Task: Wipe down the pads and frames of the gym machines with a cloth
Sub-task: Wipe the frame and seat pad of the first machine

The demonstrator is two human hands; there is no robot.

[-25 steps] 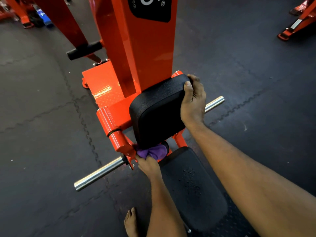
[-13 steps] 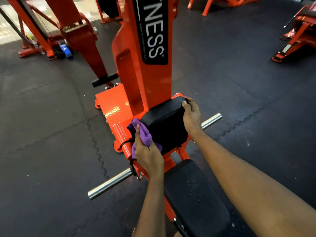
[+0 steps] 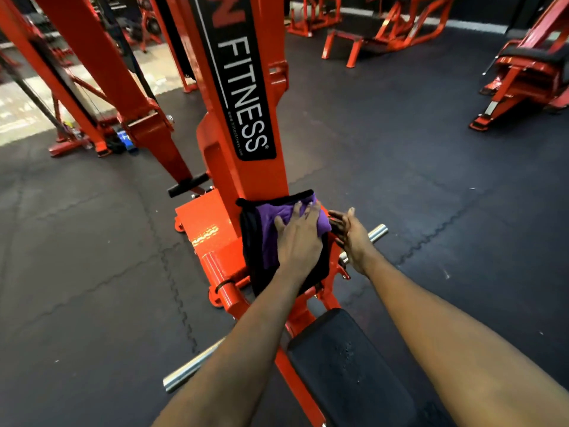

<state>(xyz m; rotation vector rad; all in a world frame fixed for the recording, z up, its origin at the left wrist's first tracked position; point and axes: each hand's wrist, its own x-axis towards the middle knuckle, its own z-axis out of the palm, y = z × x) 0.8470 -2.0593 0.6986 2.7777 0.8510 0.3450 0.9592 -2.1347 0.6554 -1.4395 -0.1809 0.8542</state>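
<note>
Risen from the pad edge, left hand is pressing cloth flat-fingered on its upper face, remaining face lying below; right hand is hovering open, empty, just beside.

frame column: metal, glossy orange paint, smooth; base plate has the same finish, with light glinting off it; label on the column: smooth black, white lettering; upper pad: black upholstery, low sheen, looks like vinyl; cloth on it: purple, soft matt fabric, creased; seat pad: black, finely grained, matt, speckled with small droplets or marks; weight peg: bare polished metal, chrome-bright; handle grip: matt black, rubber or foam, cannot tell which; floor: dark matt rubber tiles, fine rough texture, jigsaw seams
</note>
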